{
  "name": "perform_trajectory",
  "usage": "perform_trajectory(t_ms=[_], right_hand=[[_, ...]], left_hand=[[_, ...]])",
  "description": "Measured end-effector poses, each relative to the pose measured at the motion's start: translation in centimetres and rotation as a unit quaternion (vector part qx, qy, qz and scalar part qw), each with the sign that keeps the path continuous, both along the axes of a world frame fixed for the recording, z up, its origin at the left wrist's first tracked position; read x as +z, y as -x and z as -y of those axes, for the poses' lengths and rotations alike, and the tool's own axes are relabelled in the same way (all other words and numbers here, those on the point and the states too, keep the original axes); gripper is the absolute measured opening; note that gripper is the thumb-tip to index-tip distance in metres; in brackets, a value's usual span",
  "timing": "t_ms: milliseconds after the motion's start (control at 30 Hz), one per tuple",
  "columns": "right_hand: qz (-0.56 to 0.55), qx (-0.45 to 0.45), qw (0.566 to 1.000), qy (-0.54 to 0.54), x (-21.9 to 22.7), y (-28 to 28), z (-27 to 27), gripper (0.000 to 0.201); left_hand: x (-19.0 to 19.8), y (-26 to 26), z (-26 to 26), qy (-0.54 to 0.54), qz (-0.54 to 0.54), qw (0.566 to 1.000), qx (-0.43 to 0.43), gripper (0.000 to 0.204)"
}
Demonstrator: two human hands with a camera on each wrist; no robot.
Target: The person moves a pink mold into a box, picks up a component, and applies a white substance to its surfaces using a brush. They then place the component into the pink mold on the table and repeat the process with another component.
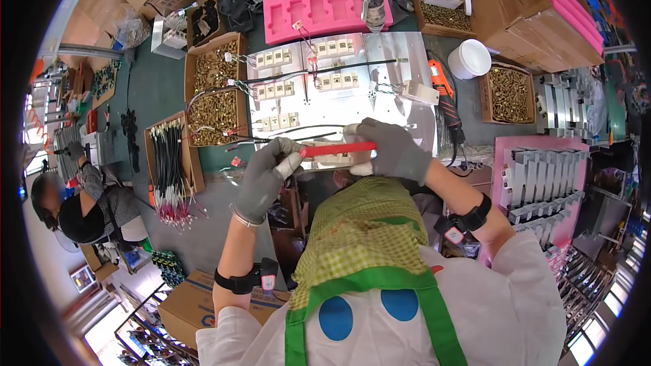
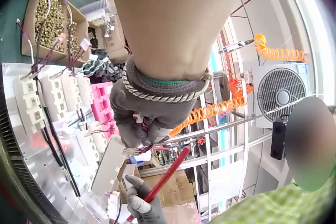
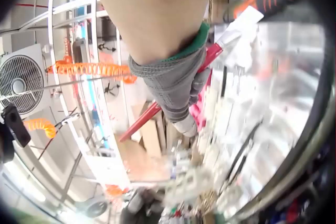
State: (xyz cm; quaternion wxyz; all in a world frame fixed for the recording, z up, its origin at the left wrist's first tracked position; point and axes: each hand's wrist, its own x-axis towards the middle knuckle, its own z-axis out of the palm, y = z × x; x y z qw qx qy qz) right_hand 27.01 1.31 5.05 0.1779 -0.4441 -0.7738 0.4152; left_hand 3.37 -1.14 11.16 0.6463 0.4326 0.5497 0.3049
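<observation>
Both hands wear grey gloves and work close together in front of the chest. My right hand point(image 1: 397, 152) grips a red-handled tool point(image 1: 339, 149), which shows a flat metal blade point(image 3: 241, 27) past the glove in the right wrist view. At the tool's left end in the head view is my left hand point(image 1: 261, 179), thumb and fingers drawn together. From the left wrist, thin dark red wires point(image 2: 144, 148) show between those fingertips, beside a white terminal block point(image 2: 109, 165). Part of the block row under the hands is hidden.
A shiny metal panel point(image 1: 400, 118) carries several white terminal blocks point(image 1: 274, 89) and black cables. Boxes of brass screws point(image 1: 215, 112) and a bundle of cables point(image 1: 169, 166) stand left. An orange power tool point(image 1: 444, 95) and white tub point(image 1: 469, 59) lie right; a hanging driver point(image 1: 373, 7) is above.
</observation>
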Motion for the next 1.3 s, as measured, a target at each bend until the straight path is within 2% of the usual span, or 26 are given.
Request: perform_trajectory(t_ms=[67, 133, 167, 300, 333, 433, 467, 600, 867, 967, 1067, 1167, 1300], right_hand=[[0.037, -0.017, 0.999, 0.005, -1.9, 1.5, 0.4, 0.045], [0.042, -0.047, 0.998, 0.015, -2.8, 1.4, -0.4, 0.042], [0.044, -0.061, 0.997, 0.022, -3.2, 1.3, -0.8, 0.040], [0.141, -0.113, 0.983, 0.008, -5.9, 1.0, -3.2, 0.035], [0.161, -0.105, 0.981, 0.019, -6.3, 1.0, -3.7, 0.034], [0.208, -0.092, 0.973, 0.047, -6.9, 1.3, -4.8, 0.032], [0.217, -0.094, 0.970, 0.052, -6.9, 1.6, -4.9, 0.032], [0.238, -0.102, 0.962, 0.084, -7.0, 2.2, -5.2, 0.033], [0.246, -0.091, 0.963, 0.059, -7.1, 2.5, -5.1, 0.031], [0.247, -0.084, 0.964, 0.049, -7.2, 2.6, -5.0, 0.030], [0.240, -0.076, 0.968, 0.024, -8.4, 2.4, -5.0, 0.028], [0.246, -0.063, 0.967, 0.011, -8.6, 2.3, -5.1, 0.028], [0.252, -0.051, 0.966, 0.021, -8.1, 2.4, -5.2, 0.030]], left_hand=[[-0.5, -0.3, -0.5, 0.007, 0.018, 1.000, 0.016, 0.016], [-3.1, 0.1, -1.1, -0.007, 0.009, 1.000, 0.023, 0.017], [-4.3, 0.2, -1.4, 0.003, 0.008, 0.999, 0.035, 0.025], [-9.2, 0.0, -3.4, -0.035, -0.127, 0.991, -0.006, 0.018], [-8.9, -1.0, -3.6, -0.091, -0.200, 0.976, 0.001, 0.017], [-10.5, -1.6, -4.2, -0.171, -0.267, 0.948, 0.013, 0.015], [-10.2, -1.6, -4.4, -0.209, -0.321, 0.924, -0.001, 0.014], [-11.0, -1.5, -4.5, -0.218, -0.331, 0.918, 0.027, 0.016], [-11.0, -1.3, -4.1, -0.199, -0.374, 0.905, 0.027, 0.017], [-10.3, -1.5, -3.6, -0.116, -0.296, 0.943, 0.098, 0.026], [-11.2, -0.7, -3.3, -0.084, -0.248, 0.958, 0.120, 0.037], [-11.4, -0.7, -3.3, -0.075, -0.129, 0.980, 0.132, 0.047], [-12.9, -0.1, -3.7, 0.051, -0.023, 0.993, 0.108, 0.057]])
